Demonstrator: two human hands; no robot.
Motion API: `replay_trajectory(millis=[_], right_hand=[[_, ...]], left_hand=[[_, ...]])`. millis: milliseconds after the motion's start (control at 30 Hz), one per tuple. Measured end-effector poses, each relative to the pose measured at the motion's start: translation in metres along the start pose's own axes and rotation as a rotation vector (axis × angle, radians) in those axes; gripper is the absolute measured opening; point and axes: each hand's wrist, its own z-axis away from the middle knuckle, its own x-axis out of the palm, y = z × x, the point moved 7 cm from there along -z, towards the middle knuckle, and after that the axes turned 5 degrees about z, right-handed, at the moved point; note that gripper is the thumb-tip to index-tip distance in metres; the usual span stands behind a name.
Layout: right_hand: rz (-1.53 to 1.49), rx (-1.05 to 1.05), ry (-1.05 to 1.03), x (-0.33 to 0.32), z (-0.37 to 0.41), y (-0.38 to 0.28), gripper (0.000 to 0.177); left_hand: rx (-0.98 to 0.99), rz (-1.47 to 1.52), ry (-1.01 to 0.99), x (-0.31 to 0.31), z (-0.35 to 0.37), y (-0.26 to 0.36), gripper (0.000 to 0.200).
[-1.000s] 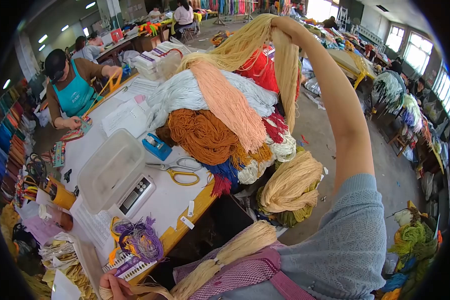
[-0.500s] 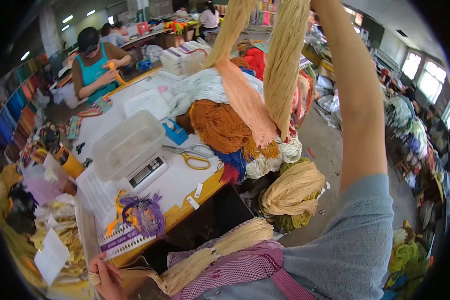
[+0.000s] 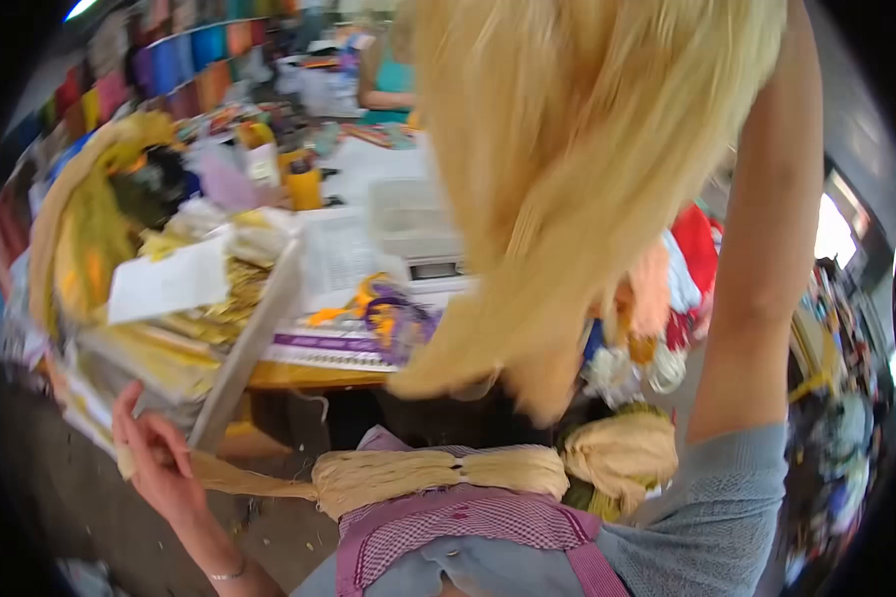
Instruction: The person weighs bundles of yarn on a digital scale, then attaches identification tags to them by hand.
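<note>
My left hand (image 3: 157, 460) is at the lower left, its index finger raised and the other fingers partly curled. A strand of cream yarn (image 3: 259, 480) runs taut from it to a tied cream skein (image 3: 398, 476) lying across my lap on a purple checked apron (image 3: 458, 525). A bit of pale yarn shows at the hand's far side too. My right arm is raised high, and its hand is hidden above the picture. Below it, a large cream hank of yarn (image 3: 587, 189), blurred by motion, hangs across the middle and covers part of the table.
On the table are a clear plastic tub (image 3: 403, 214) on a digital scale (image 3: 436, 269), purple and orange yarn (image 3: 393, 316) and papers (image 3: 334, 254). A bin of yellow yarn (image 3: 259, 338) stands left. Another cream bundle (image 3: 622, 453) sits right of my lap. A person (image 3: 388, 85) works opposite.
My view has turned left. The raised cream hank has swung down and leftward across the view. My left hand has lifted slightly with the strand, and its index finger is straighter.
</note>
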Motion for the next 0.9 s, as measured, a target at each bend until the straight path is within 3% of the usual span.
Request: replay_trajectory(millis=[200, 333, 367, 400, 467, 500, 567, 600, 633, 667, 700, 767, 800, 833, 900], right_hand=[[-0.353, 0.451, -0.424, 0.101, 0.002, 0.159, 0.044], [-0.474, 0.735, -0.361, 0.141, 0.028, 0.247, 0.049], [-0.479, 0.745, -0.306, 0.145, 0.029, 0.260, 0.049], [-0.536, 0.696, -0.326, 0.144, 0.028, 0.275, 0.048], [-0.541, 0.718, -0.308, 0.146, 0.035, 0.288, 0.046], [-0.494, 0.730, -0.332, 0.147, 0.041, 0.293, 0.041], [-0.429, 0.675, -0.263, 0.138, 0.055, 0.303, 0.041], [-0.351, 0.612, -0.197, 0.129, 0.060, 0.304, 0.041], [-0.312, 0.549, -0.202, 0.128, 0.069, 0.300, 0.039], [-0.272, 0.487, -0.204, 0.126, 0.079, 0.296, 0.040], [-0.046, 0.397, -0.037, 0.116, 0.088, 0.299, 0.042], [0.215, 0.236, -0.157, 0.110, 0.101, 0.307, 0.060], [0.287, 0.109, -0.156, 0.109, 0.109, 0.314, 0.066], [0.326, 0.258, -0.181, 0.102, 0.123, 0.331, 0.076], [0.421, 0.121, -0.146, 0.097, 0.142, 0.346, 0.076]], left_hand=[[0.233, 0.253, -0.326, 0.020, 0.035, 0.060, 0.043], [0.385, 0.042, -0.341, 0.044, 0.054, 0.088, 0.040], [0.321, 0.068, -0.462, 0.052, 0.053, 0.084, 0.040], [0.253, 0.100, -0.588, 0.059, 0.056, 0.077, 0.042], [-0.163, 0.215, -0.716, 0.079, 0.065, 0.038, 0.045], [-0.263, 0.260, -0.770, 0.094, 0.067, 0.019, 0.043], [-0.322, 0.205, -0.738, 0.117, 0.060, -0.014, 0.058], [-0.353, 0.185, -0.776, 0.124, 0.056, -0.026, 0.074], [-0.362, 0.259, -0.595, 0.128, 0.051, -0.028, 0.092], [-0.353, 0.374, -0.601, 0.133, 0.045, -0.027, 0.108], [-0.346, 0.490, -0.610, 0.137, 0.039, -0.026, 0.126], [-0.367, 0.601, -0.591, 0.147, 0.032, -0.015, 0.128], [-0.427, 0.704, -0.624, 0.151, 0.030, -0.018, 0.115], [-0.449, 0.693, -0.627, 0.154, 0.028, -0.020, 0.115], [-0.588, 0.815, -0.530, 0.160, 0.022, -0.025, 0.082]])
